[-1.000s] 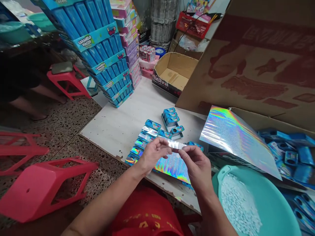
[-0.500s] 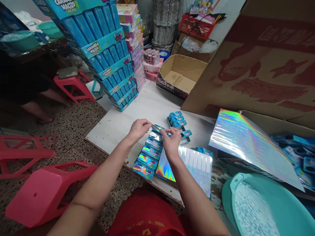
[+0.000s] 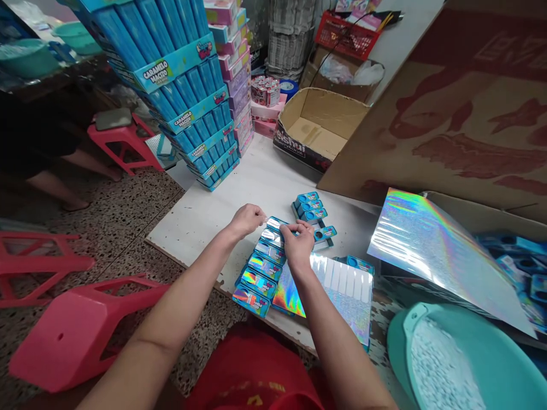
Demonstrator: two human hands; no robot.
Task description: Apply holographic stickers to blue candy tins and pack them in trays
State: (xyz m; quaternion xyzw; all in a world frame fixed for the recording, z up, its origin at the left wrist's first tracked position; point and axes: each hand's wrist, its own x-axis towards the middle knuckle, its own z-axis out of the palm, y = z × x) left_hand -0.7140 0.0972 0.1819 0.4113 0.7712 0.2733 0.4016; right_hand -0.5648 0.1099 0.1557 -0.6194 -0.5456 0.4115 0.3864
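Blue box (image 3: 276,223) lies between hands (image 3: 248,221) (image 3: 298,244); trays (image 3: 184,121) read "CARAMELO".

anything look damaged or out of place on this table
Yes: the white tabletop looks damaged, its surface worn to brown patches between the nearer silvery sheet and the teal basin. One small blue box also sits apart from the three boxes lined up beyond it, perhaps deliberately.

A shiny strip (image 3: 274,224) stretches over the row's farthest blue box (image 3: 281,219).
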